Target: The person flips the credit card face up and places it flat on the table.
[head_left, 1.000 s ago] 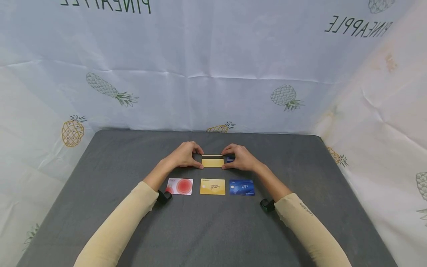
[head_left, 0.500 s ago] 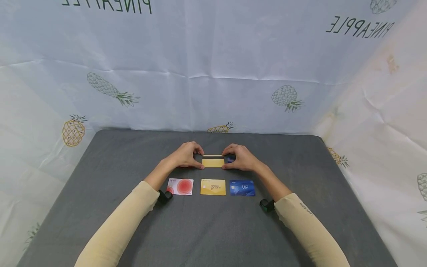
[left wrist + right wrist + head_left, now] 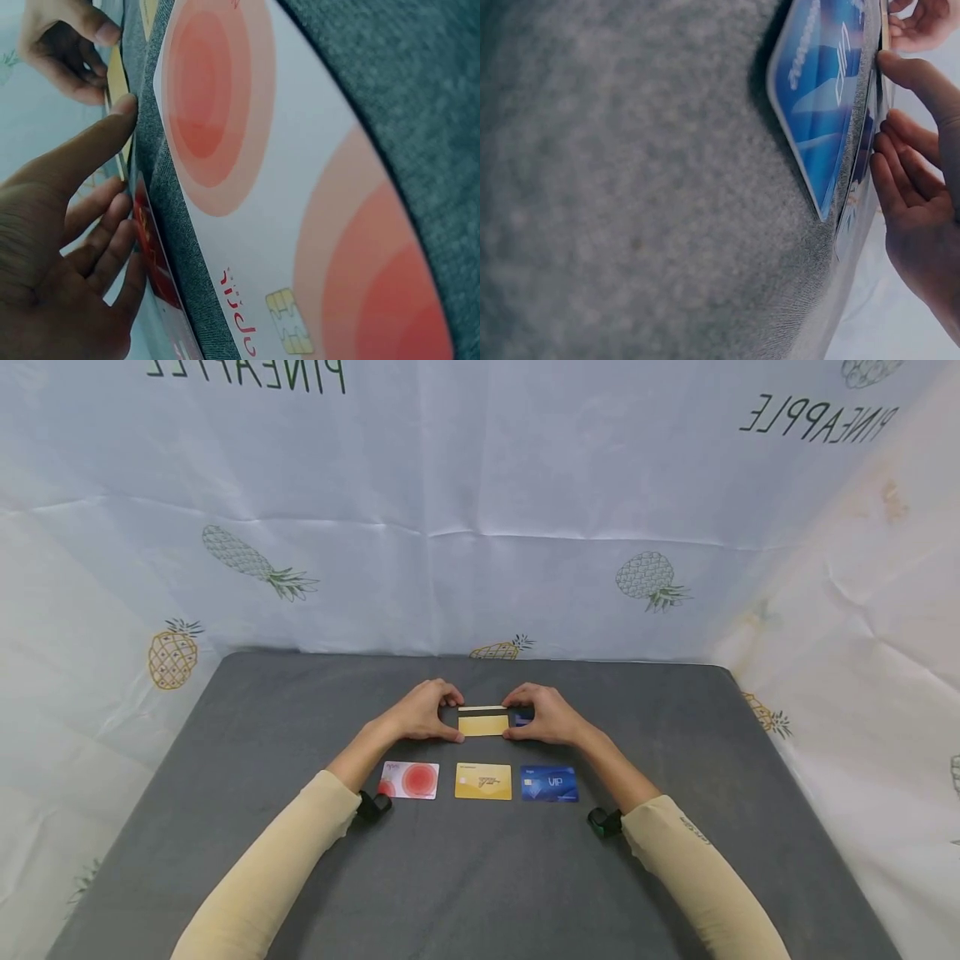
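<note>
Both hands meet at a yellow bank card (image 3: 483, 725), stripe side up, behind a row of cards. The left hand (image 3: 420, 710) pinches its left end, thumb at the near corner and a finger at the far one. At the right end, the right hand (image 3: 551, 717) holds it the same way. Under the right hand shows part of a dark blue card (image 3: 523, 720). The left wrist view reveals a red card (image 3: 155, 259) below the left hand's fingers. Nearer lie a pink-and-white card (image 3: 411, 780), a yellow card (image 3: 483, 782) and a blue VIP card (image 3: 550, 784).
A dark grey cloth (image 3: 450, 877) covers the table. Behind it hangs a pale curtain (image 3: 480, 585) printed with pineapples, which also runs along both sides. Black wrist camera straps (image 3: 372, 807) sit close to the front row of cards.
The head view has shifted slightly, so everything appears a little further right. Hands and cards keep about the same places relative to each other.
</note>
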Demonstrator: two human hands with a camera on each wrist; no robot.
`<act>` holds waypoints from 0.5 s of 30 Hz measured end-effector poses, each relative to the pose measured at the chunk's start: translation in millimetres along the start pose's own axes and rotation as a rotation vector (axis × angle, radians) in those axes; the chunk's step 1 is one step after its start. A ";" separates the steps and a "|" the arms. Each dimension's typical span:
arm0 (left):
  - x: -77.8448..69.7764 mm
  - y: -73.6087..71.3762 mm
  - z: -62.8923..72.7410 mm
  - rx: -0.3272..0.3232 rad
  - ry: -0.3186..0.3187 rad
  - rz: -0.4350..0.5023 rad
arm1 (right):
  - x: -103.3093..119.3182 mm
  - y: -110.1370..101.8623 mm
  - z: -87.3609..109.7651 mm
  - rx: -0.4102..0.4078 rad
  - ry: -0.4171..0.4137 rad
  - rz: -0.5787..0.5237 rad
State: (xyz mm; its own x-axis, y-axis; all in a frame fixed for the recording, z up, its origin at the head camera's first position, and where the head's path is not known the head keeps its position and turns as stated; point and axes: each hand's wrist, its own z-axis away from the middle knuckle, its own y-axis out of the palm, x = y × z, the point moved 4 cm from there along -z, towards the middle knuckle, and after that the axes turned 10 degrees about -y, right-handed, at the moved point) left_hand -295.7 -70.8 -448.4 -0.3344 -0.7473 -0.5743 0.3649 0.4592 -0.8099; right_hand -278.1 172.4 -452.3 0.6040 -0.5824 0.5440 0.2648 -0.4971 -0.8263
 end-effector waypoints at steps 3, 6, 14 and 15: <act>0.1 1.3 0.7 -0.001 0.014 -0.004 | -1.4 0.5 0.9 -0.008 0.005 -0.009; 7.4 5.2 -3.8 -0.010 0.059 -0.001 | -0.8 -1.0 1.7 -0.025 0.001 -0.011; -3.3 -1.2 2.1 -0.016 0.031 -0.010 | 3.4 -6.7 0.7 -0.053 -0.009 -0.008; -3.7 -1.6 2.3 -0.020 0.030 -0.015 | 3.6 -7.1 0.7 -0.053 -0.009 -0.007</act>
State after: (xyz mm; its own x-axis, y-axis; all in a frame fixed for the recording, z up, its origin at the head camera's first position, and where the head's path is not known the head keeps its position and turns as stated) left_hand -293.0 -69.8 -444.7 -0.3653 -0.7395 -0.5654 0.3423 0.4581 -0.8203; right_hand -277.3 174.3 -444.5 0.6092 -0.5729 0.5483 0.2292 -0.5347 -0.8133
